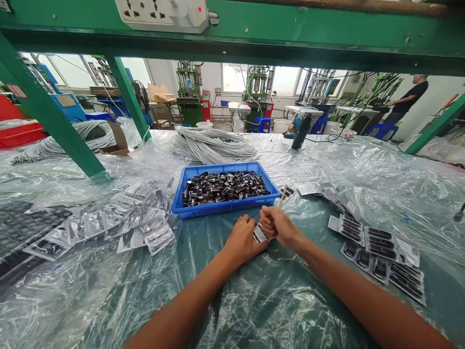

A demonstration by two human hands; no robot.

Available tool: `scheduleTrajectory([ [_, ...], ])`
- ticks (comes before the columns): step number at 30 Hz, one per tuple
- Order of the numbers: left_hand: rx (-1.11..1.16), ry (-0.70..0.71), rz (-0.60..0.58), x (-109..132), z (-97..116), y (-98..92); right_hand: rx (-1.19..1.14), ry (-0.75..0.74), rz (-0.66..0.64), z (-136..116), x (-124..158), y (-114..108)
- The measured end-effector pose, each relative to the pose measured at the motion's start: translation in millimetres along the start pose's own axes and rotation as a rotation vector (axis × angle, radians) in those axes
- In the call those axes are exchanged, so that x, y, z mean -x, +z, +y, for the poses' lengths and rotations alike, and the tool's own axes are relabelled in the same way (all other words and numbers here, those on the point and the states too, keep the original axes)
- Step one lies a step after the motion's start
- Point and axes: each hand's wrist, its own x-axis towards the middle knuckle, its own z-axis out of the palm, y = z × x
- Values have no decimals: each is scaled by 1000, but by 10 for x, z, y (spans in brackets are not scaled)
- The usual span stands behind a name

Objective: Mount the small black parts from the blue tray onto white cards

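Observation:
My left hand (pixel 242 238) lies curled on the plastic-covered table, fingers closed on a small clear packet (pixel 259 234) with a black part inside. My right hand (pixel 276 225) is a fist right beside it, gripping a thin wooden stick (pixel 282 197) that points up and away, and it touches the same packet. Just beyond both hands stands a blue tray (pixel 225 208) filled with small black parts (pixel 225 186).
Empty clear packets (pixel 138 220) lie heaped at left. Rows of filled packets (pixel 381 249) lie at right. Coils of grey cable (pixel 214 144) sit behind the tray. Green frame legs (pixel 54 121) stand at left. A person (pixel 407 102) works far right.

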Motion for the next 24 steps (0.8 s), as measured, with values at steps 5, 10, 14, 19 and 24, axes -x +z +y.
scheduleTrajectory([
  [5, -169, -80, -40, 46, 99, -94, -176, -215, 163, -39, -154, -155],
  [10, -159, -21, -37, 19, 171, -16, -172, -287, 253, 68, -231, -121],
  [14, -119, 11, -47, -17, 115, 67, -143, -333, 324, 109, -274, -27],
  [19, -135, 13, -26, -10, 97, 66, -54, -271, 315, 141, -222, 66],
  [24, -105, -5, -19, 17, 119, 49, 35, 41, 5, 35, -13, 49],
])
